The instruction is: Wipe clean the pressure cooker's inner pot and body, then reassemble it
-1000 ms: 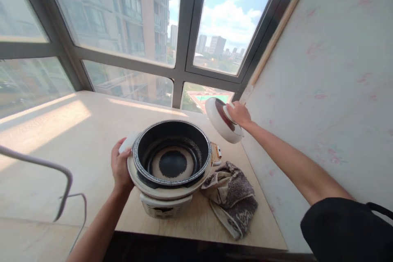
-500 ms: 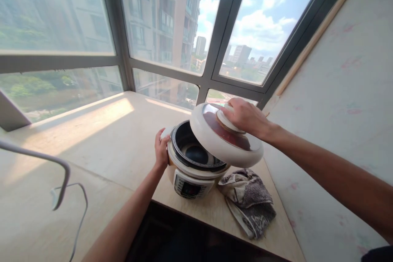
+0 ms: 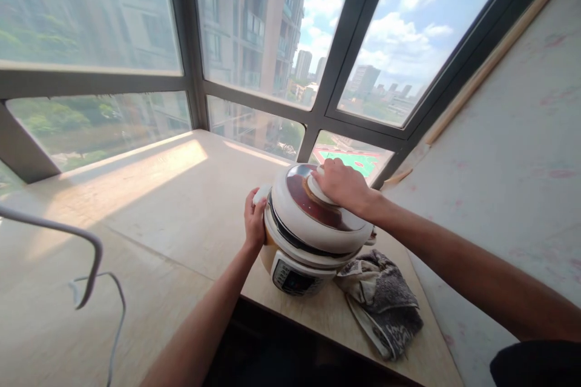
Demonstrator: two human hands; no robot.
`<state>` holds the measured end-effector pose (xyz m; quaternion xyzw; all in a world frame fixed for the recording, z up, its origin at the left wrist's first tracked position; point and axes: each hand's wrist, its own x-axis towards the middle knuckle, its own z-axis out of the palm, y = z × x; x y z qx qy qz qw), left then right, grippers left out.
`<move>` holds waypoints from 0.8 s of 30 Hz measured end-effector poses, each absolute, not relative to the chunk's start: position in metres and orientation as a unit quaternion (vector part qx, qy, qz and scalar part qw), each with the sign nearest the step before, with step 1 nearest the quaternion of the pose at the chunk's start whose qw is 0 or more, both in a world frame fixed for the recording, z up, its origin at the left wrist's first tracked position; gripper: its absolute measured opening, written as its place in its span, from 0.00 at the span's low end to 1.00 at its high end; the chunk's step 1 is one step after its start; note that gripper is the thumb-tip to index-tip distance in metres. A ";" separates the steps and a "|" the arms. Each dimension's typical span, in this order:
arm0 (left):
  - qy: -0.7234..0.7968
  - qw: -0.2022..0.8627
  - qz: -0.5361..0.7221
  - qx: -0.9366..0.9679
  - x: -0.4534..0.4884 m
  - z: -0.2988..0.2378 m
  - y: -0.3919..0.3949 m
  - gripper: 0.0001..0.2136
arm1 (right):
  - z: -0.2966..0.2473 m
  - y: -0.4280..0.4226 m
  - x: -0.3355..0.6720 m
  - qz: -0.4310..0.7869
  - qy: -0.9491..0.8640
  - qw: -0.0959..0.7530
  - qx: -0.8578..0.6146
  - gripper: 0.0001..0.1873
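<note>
A white electric cooker (image 3: 295, 266) with a control panel on its front stands near the front edge of a pale wooden counter (image 3: 181, 205). My right hand (image 3: 342, 186) grips the knob of its round white and brown lid (image 3: 313, 211), which lies almost flat on the pot with a dark gap showing on the left. My left hand (image 3: 254, 221) is wrapped around the left rim of the cooker, by a white side handle.
A crumpled grey-brown cloth (image 3: 384, 302) lies on the counter right of the cooker. A pale wall (image 3: 508, 169) rises on the right. Large windows (image 3: 254, 42) line the back. A thin white cable (image 3: 91, 272) curves at the lower left.
My right hand has brought the lid from beside the window over the open pot and lowered it onto the cooker. My left hand has stayed on the rim. The view has pulled back.
</note>
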<state>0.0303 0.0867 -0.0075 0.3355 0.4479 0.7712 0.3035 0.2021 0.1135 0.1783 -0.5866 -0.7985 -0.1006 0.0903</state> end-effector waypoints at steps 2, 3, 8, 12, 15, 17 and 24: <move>0.447 0.296 0.773 0.340 0.031 -0.007 0.084 0.24 | 0.175 0.115 0.198 -0.087 -0.794 0.085 -0.595 0.25; 0.445 0.293 0.774 0.343 0.032 -0.007 0.083 0.24 | 0.173 0.115 0.197 -0.082 -0.794 0.083 -0.597 0.25; 0.437 0.292 0.778 0.344 0.031 -0.011 0.083 0.26 | 0.170 0.114 0.191 -0.085 -0.798 0.065 -0.593 0.26; 0.433 0.285 0.786 0.337 0.030 -0.017 0.088 0.28 | 0.179 0.117 0.189 -0.057 -0.802 0.012 -0.594 0.29; 0.439 0.282 0.788 0.328 0.030 -0.020 0.089 0.29 | 0.190 0.120 0.188 -0.037 -0.809 -0.032 -0.586 0.27; 0.443 0.279 0.787 0.326 0.030 -0.020 0.090 0.29 | 0.196 0.121 0.187 -0.025 -0.814 -0.049 -0.578 0.26; 0.440 0.274 0.792 0.323 0.030 -0.018 0.088 0.27 | 0.189 0.121 0.194 -0.050 -0.838 -0.013 -0.543 0.25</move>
